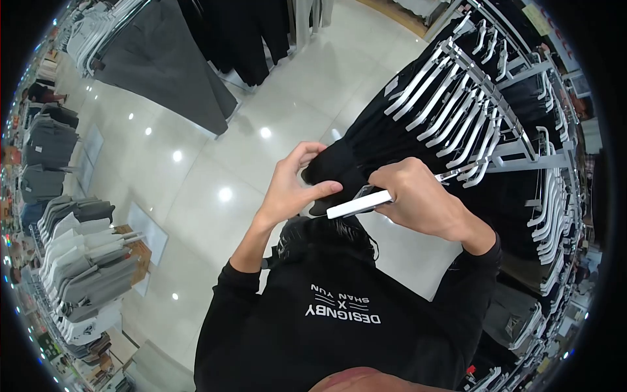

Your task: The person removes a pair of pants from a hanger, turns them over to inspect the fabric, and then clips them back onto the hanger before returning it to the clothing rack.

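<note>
My left hand (290, 186) grips the edge of a black garment (334, 166), thumb on the near side and fingers behind it. The garment looks like trousers, with its gathered cloth stretching toward the rack on the right. Closed in a fist, my right hand (415, 196) holds a white clip hanger (359, 204). One end of this hanger sticks out toward my left hand, beside the garment's edge. Whether its clip bites on the cloth is hidden by my fingers.
To the right, a metal rack (496, 98) carries many white hangers (450, 98) with dark clothes. Grey trousers (163, 65) hang at upper left. Grey and white shirts (91, 255) hang along the left. Glossy pale tile floor (202, 163) runs between the racks.
</note>
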Demonstrator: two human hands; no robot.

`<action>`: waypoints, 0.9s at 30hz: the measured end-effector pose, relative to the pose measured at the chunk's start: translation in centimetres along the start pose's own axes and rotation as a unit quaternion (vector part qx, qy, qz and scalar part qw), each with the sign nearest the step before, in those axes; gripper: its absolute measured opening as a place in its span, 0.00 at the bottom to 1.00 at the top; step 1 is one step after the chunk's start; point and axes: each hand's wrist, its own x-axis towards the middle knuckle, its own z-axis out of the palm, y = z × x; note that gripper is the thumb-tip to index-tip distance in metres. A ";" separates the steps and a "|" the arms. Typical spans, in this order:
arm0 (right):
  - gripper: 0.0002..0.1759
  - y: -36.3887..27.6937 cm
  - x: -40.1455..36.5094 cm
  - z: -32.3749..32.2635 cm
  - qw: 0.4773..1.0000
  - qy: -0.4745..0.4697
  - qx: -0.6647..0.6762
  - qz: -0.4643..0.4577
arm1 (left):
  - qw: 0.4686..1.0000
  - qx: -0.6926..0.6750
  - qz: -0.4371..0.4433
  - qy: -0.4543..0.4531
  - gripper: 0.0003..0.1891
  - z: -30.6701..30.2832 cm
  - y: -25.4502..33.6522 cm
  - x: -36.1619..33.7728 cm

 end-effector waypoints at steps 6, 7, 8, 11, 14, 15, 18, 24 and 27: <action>0.09 1.0 -1.0 1.8 1.000 0.015 -0.005 0.024 | 0.967 0.039 0.064 0.245 0.39 5.7 -0.1 -2.0; 0.09 1.1 -1.3 2.2 0.999 0.018 -0.010 0.025 | 0.963 0.050 0.078 0.251 0.39 6.6 -0.7 -2.3; 0.09 1.2 -1.6 2.5 0.999 0.015 -0.010 0.031 | 0.960 0.061 0.092 0.258 0.39 7.1 -1.3 -2.5; 0.09 1.4 -1.9 3.0 0.999 0.017 -0.014 0.039 | 0.967 0.025 0.075 0.242 0.36 6.8 -1.6 -2.2; 0.11 1.5 -1.9 3.2 0.999 0.030 -0.020 0.037 | 0.976 -0.016 0.040 0.213 0.33 6.2 -1.5 -2.2; 0.11 1.5 -1.9 3.2 0.999 0.030 -0.021 0.040 | 0.979 -0.020 0.031 0.198 0.32 5.9 -1.5 -2.2; 0.07 1.3 -2.0 3.1 0.998 0.026 -0.030 0.038 | 0.977 -0.101 0.002 0.188 0.28 5.5 -1.4 -2.0; 0.09 1.3 -1.9 3.4 0.997 0.035 -0.049 0.050 | 0.978 -0.091 -0.018 0.188 0.22 4.8 -0.6 -2.0; 0.10 1.4 -1.9 3.7 0.996 0.046 -0.059 0.052 | 0.972 -0.060 0.022 0.228 0.18 4.9 -1.2 -2.0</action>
